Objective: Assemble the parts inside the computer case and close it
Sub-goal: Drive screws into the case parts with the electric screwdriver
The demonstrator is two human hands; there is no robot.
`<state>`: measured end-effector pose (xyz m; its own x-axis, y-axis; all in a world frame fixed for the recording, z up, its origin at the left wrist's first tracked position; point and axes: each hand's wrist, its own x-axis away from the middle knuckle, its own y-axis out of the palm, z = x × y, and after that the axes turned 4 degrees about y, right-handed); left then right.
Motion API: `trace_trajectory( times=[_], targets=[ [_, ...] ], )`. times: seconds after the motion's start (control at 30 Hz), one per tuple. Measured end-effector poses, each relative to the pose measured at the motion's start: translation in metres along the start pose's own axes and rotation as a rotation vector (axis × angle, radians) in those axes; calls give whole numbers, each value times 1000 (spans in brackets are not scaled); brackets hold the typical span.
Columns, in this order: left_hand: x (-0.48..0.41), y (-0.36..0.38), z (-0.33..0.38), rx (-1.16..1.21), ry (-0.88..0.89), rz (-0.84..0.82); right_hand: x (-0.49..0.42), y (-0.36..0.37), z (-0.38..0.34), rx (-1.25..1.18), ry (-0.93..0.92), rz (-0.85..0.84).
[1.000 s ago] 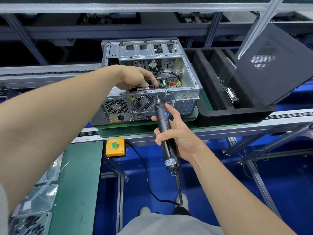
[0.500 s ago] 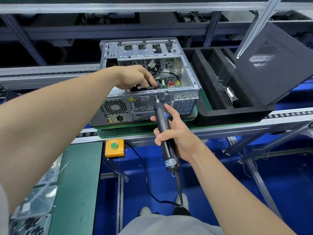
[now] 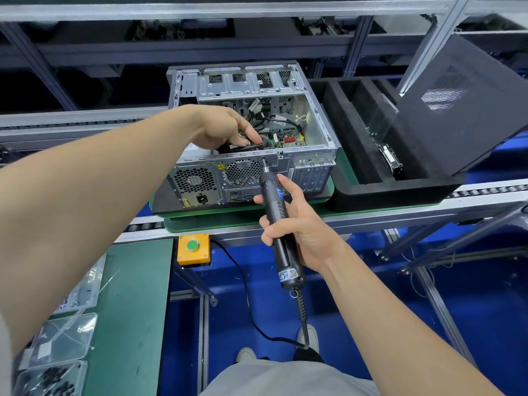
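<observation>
The open computer case (image 3: 314, 161) lies on its side on a green pallet, its rear panel facing me. My left hand (image 3: 225, 128) reaches inside at the rear edge, its fingers curled on a black part (image 3: 257, 145) behind the fan grille. My right hand (image 3: 300, 224) grips a black electric screwdriver (image 3: 278, 224), whose bit touches the rear panel at the upper right corner of the fan grille (image 3: 243, 172). The motherboard (image 3: 285, 138) and cables show deeper inside. The black side panel (image 3: 463, 104) leans on the foam tray at the right.
A black foam tray (image 3: 360, 192) with slots stands right of the case; a drive (image 3: 393, 158) lies in it. A yellow box with a green button (image 3: 193, 248) hangs below the conveyor rail. Clear screw bins (image 3: 57, 338) sit at the lower left on a green bench.
The screwdriver bit has stayed at the corner of the fan grille. My left hand's fingers have shifted slightly on the black part inside the case.
</observation>
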<state>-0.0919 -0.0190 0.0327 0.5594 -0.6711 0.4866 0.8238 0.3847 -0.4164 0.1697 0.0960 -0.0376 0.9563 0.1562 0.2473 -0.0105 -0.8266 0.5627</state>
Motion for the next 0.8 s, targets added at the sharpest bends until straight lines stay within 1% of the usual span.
trace_trajectory(
  times=[0.13,0.27,0.57,0.8],
  targets=[
    [-3,2,-1,-84,2,-29,-1,-1,1,-1,-3,1],
    [-3,1,-1,-94,-22,-35,-1,-2,1,-3,-4,1],
    [0,3,3,-40,-65,-123,-2,-2,2,0,-3,-5],
    [-1,6,2,37,-88,-144,-1,0,1,16,-7,8]
  ],
)
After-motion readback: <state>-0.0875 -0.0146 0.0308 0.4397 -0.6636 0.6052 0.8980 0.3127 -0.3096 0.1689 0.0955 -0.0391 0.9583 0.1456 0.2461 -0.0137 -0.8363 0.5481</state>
